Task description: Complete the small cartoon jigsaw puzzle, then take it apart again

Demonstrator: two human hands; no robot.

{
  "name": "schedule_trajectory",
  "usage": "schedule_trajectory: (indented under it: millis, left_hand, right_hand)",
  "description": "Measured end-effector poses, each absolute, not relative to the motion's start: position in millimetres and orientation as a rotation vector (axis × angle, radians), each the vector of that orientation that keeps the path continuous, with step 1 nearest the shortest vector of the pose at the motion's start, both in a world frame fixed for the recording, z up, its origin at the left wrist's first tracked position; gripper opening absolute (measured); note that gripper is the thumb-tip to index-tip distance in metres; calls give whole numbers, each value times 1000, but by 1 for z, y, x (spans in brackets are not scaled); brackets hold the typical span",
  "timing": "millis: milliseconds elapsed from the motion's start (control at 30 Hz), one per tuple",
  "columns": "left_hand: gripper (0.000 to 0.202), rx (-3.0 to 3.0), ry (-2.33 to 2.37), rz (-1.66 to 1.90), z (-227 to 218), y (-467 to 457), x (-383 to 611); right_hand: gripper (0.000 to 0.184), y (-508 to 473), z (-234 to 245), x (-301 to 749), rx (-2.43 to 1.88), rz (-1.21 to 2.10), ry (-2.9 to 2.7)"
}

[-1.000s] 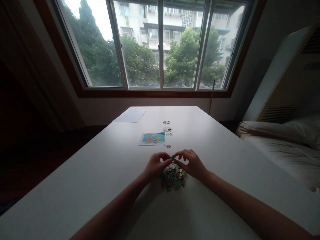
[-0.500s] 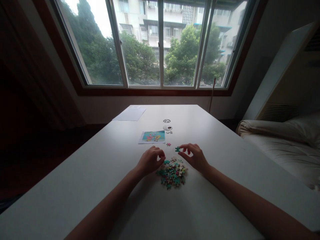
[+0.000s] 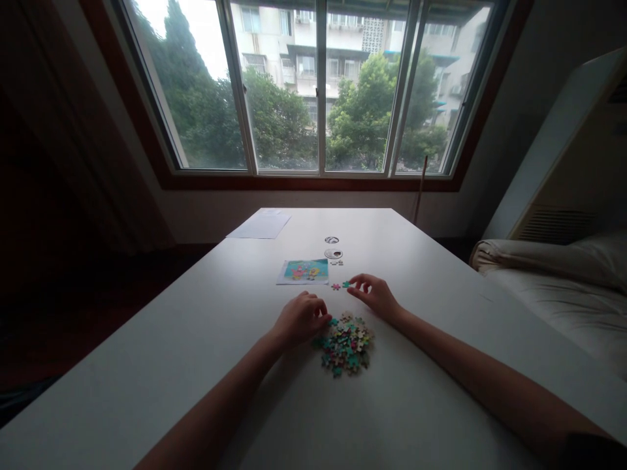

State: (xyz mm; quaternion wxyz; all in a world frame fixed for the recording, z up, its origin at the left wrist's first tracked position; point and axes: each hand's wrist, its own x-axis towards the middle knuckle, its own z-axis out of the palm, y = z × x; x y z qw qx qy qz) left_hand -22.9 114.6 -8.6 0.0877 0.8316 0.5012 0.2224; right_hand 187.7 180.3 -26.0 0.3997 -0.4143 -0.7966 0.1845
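A green jigsaw piece (image 3: 345, 284) is pinched at the fingertips of my right hand (image 3: 375, 294), low over the white table. Just left of it lies a pink jigsaw piece (image 3: 336, 287). My left hand (image 3: 301, 320) has its fingers curled in at the left edge of a heap of jigsaw pieces (image 3: 347, 346). What those fingers hold, if anything, is hidden. Beside the fingertips a teal piece (image 3: 334, 322) shows at the heap's edge. Behind my left hand lies a picture sheet (image 3: 306, 270) with colourful cartoon figures on a blue-green ground.
Small loose pieces (image 3: 337, 263) lie beyond the picture sheet, near two round black-and-white discs (image 3: 334, 253). White paper (image 3: 259, 225) lies at the table's (image 3: 171, 346) far left corner. A pale sofa (image 3: 548, 274) stands to the right, and a window is ahead.
My right hand has carried the green piece forward and down, next to the pink piece. My left hand stays curled by the heap. The whole view has shifted slightly.
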Motion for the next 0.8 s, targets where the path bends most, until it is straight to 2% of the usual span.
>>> schedule_trajectory:
  millis: [333, 667, 800]
  left_hand:
    - [15, 2442, 1602, 643, -11, 114, -19]
    - [10, 2409, 1645, 681, -18, 119, -23]
    - [10, 2417, 1621, 682, -16, 118, -23]
  right_hand:
    - [27, 252, -33, 161, -1239, 348, -2040]
    - [25, 276, -45, 153, -1323, 306, -2136]
    - [19, 278, -47, 152, -1324, 302, -2164]
